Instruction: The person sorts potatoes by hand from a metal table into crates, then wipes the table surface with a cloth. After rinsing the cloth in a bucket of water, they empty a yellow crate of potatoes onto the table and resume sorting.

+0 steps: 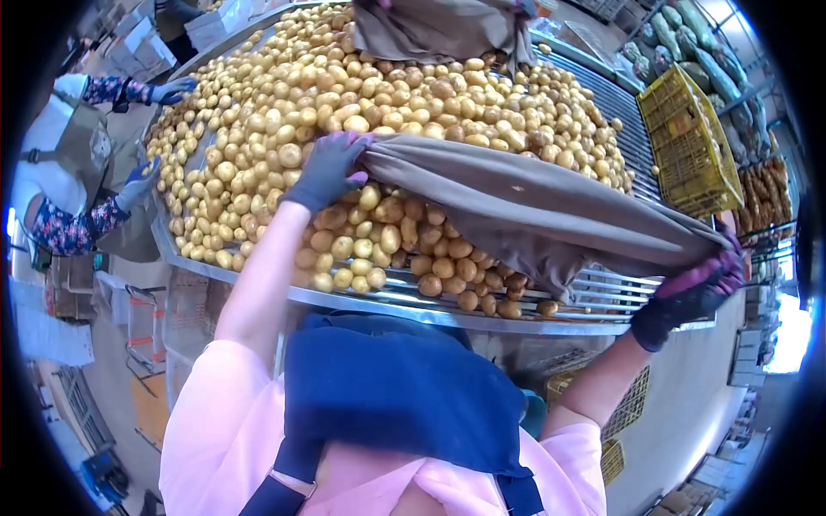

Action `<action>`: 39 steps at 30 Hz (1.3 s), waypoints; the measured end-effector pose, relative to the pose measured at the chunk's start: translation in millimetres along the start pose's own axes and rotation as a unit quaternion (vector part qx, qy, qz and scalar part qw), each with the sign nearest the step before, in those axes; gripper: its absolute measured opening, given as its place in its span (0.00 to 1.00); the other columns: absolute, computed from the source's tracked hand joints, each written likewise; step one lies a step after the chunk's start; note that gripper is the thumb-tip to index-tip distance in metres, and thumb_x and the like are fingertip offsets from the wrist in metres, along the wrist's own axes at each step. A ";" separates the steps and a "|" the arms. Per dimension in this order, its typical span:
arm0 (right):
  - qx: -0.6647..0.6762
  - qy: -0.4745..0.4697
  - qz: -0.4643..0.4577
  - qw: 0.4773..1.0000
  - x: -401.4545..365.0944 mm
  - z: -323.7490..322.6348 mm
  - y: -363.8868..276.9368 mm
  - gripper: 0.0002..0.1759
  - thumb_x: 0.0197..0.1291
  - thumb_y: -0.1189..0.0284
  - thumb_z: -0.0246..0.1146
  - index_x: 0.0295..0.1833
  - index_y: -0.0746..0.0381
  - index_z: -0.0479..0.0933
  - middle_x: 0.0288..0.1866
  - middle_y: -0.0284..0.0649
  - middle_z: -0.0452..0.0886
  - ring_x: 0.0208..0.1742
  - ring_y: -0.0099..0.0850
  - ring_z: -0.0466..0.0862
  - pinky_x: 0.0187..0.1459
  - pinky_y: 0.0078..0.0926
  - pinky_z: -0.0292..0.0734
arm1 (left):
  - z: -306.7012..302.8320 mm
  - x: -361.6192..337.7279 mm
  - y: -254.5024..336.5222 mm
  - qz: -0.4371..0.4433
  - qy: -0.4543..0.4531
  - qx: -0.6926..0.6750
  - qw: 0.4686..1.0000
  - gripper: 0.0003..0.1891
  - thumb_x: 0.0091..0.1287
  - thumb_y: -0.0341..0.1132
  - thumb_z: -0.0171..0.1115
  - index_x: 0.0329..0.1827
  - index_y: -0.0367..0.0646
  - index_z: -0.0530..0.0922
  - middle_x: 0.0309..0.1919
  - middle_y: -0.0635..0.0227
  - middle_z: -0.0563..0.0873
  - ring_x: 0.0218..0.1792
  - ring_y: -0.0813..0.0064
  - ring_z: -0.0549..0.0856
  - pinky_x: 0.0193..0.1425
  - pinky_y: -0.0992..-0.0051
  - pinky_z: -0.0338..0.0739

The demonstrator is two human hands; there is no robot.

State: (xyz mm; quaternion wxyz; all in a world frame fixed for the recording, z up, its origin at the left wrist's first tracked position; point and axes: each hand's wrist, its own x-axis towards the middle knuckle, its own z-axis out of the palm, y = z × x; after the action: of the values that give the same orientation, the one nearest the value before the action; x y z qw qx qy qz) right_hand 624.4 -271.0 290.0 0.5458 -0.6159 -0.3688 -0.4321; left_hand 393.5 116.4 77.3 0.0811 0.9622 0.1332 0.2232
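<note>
1. Cluttered room in the head view, with a metal-rimmed table (594,328) heaped with potatoes (379,103), bare rollers showing on the right.
2. Left hand (331,168), gloved: fingers bunched together and clamped on one end of a brown cloth (525,189), thumb poking out just below.
3. Right hand (697,284), gloved too: fingers curled round the cloth's other end; can't really make out the tips.
4. Cloth's stretched between them, over the near potatoes and rollers, drooping a bit.
5. Yellow crate (688,142) sits near the right hand.
</note>
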 end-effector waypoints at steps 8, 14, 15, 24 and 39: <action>-0.178 -0.099 -0.080 0.976 32.6 -26.5 32.4 0.18 0.69 0.64 0.52 0.53 0.69 0.72 0.53 0.45 0.79 0.52 0.34 0.79 0.58 0.30 0.70 | 1.3 10.3 -4.2 -0.085 0.041 -0.060 0.994 0.06 0.60 0.36 0.59 0.34 0.45 0.80 0.27 0.65 0.83 0.30 0.64 0.81 0.41 0.68 0.75; -0.205 -0.139 -0.171 0.954 74.9 1.7 53.4 0.14 0.66 0.66 0.55 0.51 0.63 0.75 0.51 0.41 0.81 0.49 0.31 0.81 0.54 0.28 0.72 | -92.4 39.6 -8.5 -0.265 0.181 -0.386 0.865 0.09 0.69 0.37 0.54 0.43 0.43 0.79 0.42 0.68 0.83 0.34 0.83 0.79 0.40 0.82 0.76; -0.183 -0.127 -0.184 0.957 74.6 16.8 56.5 0.13 0.66 0.66 0.56 0.50 0.62 0.76 0.51 0.41 0.81 0.48 0.31 0.81 0.53 0.29 0.73 | -102.7 42.2 -9.8 -0.236 0.169 -0.409 0.865 0.11 0.69 0.38 0.53 0.46 0.44 0.79 0.42 0.68 0.83 0.33 0.83 0.79 0.40 0.82 0.76; 0.050 -0.122 -0.083 0.988 18.0 31.1 80.2 0.11 0.57 0.79 0.54 0.46 0.66 0.74 0.49 0.47 0.79 0.56 0.40 0.77 0.57 0.37 0.73 | -29.9 -6.5 43.3 -0.084 -0.084 -0.174 0.977 0.21 0.61 0.32 0.60 0.59 0.49 0.74 0.49 0.58 0.80 0.49 0.62 0.81 0.52 0.67 0.76; -0.366 -0.190 0.043 0.910 274.8 -110.0 199.7 0.12 0.60 0.77 0.49 0.47 0.66 0.75 0.52 0.46 0.79 0.56 0.40 0.77 0.60 0.36 0.70 | -107.1 59.0 -34.4 -0.091 0.175 -0.480 0.855 0.09 0.63 0.36 0.61 0.39 0.44 0.71 0.33 0.78 0.75 0.36 0.84 0.74 0.43 0.84 0.70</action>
State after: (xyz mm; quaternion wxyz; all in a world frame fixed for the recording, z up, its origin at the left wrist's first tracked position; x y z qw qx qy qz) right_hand 892.4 -411.2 479.7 0.2194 -0.8582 -0.2546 -0.3880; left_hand 388.7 176.7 188.9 0.5280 0.7323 0.1090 0.4161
